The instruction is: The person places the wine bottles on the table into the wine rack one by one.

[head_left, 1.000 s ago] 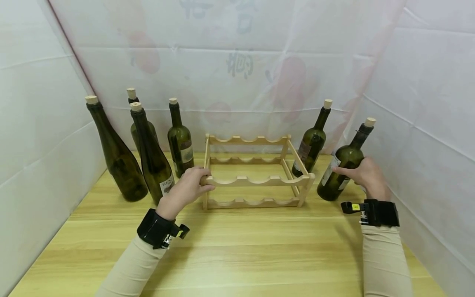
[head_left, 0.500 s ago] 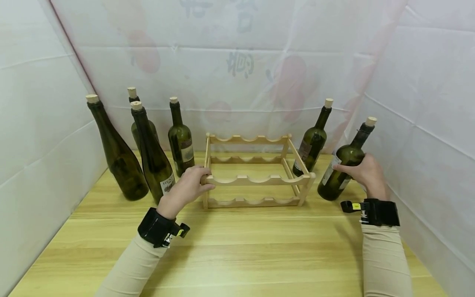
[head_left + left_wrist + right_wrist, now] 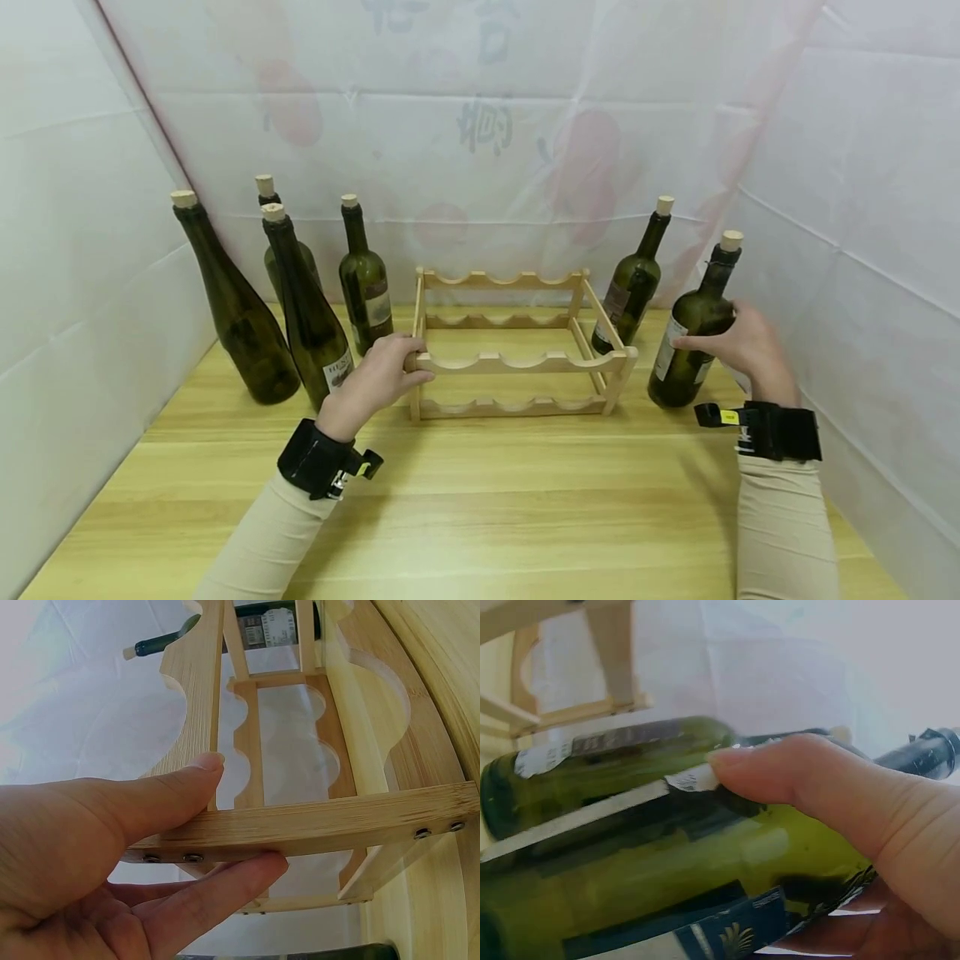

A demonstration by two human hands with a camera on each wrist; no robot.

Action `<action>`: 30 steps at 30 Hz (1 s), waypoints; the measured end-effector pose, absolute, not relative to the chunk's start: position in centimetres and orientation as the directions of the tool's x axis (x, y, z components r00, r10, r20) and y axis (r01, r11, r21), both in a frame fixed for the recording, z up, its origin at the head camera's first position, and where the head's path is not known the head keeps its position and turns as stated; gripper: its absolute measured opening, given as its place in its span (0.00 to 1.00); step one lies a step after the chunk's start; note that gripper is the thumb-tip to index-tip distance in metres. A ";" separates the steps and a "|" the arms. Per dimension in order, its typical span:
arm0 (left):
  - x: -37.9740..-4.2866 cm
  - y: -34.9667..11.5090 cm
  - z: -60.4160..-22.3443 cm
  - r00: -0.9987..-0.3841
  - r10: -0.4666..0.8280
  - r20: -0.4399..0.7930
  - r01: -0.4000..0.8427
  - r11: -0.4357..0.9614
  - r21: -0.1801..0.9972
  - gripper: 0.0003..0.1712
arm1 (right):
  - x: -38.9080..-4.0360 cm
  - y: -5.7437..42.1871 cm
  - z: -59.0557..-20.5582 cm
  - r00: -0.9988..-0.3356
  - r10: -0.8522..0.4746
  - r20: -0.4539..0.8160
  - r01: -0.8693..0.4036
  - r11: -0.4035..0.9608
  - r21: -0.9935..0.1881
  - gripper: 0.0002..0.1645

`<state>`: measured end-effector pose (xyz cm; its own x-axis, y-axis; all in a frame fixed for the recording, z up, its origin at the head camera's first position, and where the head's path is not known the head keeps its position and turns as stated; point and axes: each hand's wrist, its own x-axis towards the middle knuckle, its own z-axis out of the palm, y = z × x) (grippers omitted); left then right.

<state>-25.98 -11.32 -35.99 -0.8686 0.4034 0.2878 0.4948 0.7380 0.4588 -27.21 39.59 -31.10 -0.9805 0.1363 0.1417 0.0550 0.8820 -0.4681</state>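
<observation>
At the right, my right hand (image 3: pixel 750 346) grips a corked green wine bottle (image 3: pixel 699 318) round its body. Its thumb lies along the label in the right wrist view, where the glass (image 3: pixel 705 877) fills the lower part. The bottle stands slightly tilted, its base on or very near the table; I cannot tell which. My left hand (image 3: pixel 375 379) holds the near left corner of a wooden wine rack (image 3: pixel 517 364). In the left wrist view, its thumb (image 3: pixel 187 784) lies over the rack's corner and its fingers reach beneath the end bar (image 3: pixel 337 825). The rack bears no bottles.
Behind the held bottle, another corked bottle (image 3: pixel 632 283) stands by the rack's right end. Several more stand left of it, including a tall bottle (image 3: pixel 240 308), a labelled one (image 3: pixel 307 308) beside my left wrist and a shorter one (image 3: pixel 365 287). White cloth walls (image 3: pixel 480 75) enclose the wooden table (image 3: pixel 510 508).
The bottle in my right hand has become more upright, its neck swinging left and its base shifting slightly right. My right wrist has moved a little right. My left hand and the rack stay put.
</observation>
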 end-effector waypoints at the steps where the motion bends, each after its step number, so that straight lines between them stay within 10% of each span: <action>1: -26.0 -11.3 -36.0 -0.869 0.402 0.288 0.494 0.738 0.460 0.14 | -27.0 39.5 -30.8 -0.981 0.125 0.147 0.045 0.889 -0.456 0.78; 17: -26.0 -11.2 -36.0 -0.873 0.398 0.282 0.487 0.735 0.472 0.15 | -23.1 36.2 -26.9 -0.992 -0.088 0.089 -0.117 0.901 -0.419 0.77; 30: -26.0 -11.3 -35.9 -0.867 0.405 0.290 0.498 0.723 0.479 0.14 | -20.7 33.4 -26.5 -0.965 -0.209 0.155 -0.259 0.839 -0.479 0.53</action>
